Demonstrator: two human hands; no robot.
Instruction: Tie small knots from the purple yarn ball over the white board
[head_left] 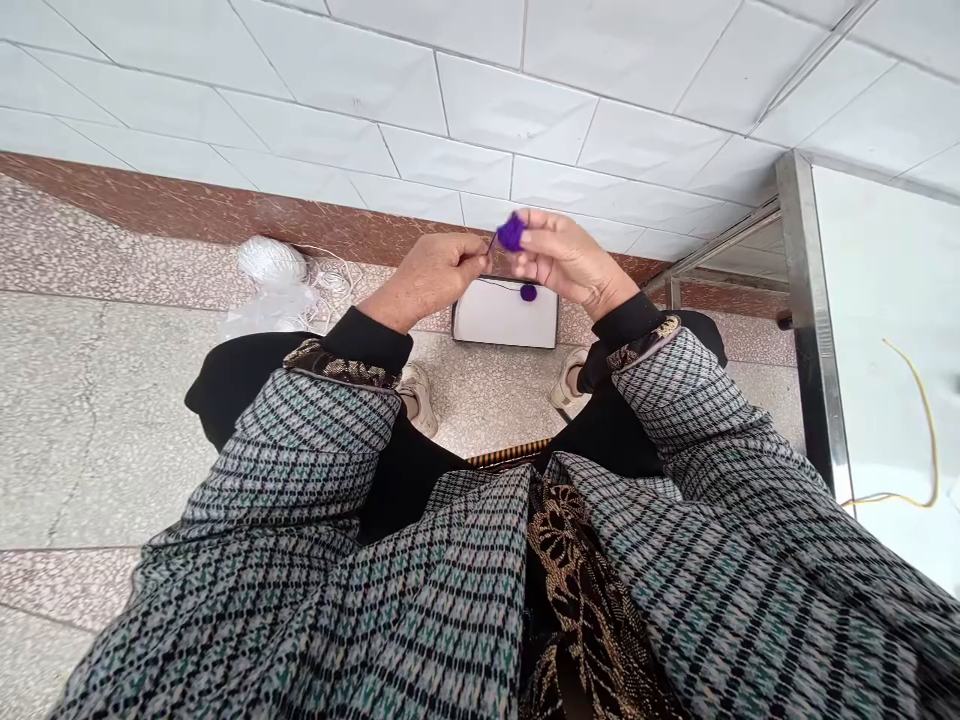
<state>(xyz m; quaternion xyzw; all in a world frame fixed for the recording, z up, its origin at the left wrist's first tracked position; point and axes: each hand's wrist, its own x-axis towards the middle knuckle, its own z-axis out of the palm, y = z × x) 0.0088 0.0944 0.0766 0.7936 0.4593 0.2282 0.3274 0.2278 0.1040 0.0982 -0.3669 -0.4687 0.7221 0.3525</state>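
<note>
Held up in the middle of the view, a small bunched piece of purple yarn (511,232) sits between the thumb and fingers of my right hand (566,258). My left hand (439,275) is closed in a pinch on a thin purple strand (492,243) that reaches to this piece. Whether a hook or needle is in either hand, I cannot tell. Below the hands, a round purple yarn ball (528,292) lies in a shallow box (504,318) with a white inside and dark rim. A thin dark strand runs across the box to the ball.
White yarn balls and loose strands (271,262), with a clear plastic bag (276,305), lie on the floor at the left. A tiled wall (480,110) rises ahead. On the right stands a metal-framed white table (885,280) with a yellow cord (930,430). My shoes (421,402) flank the box.
</note>
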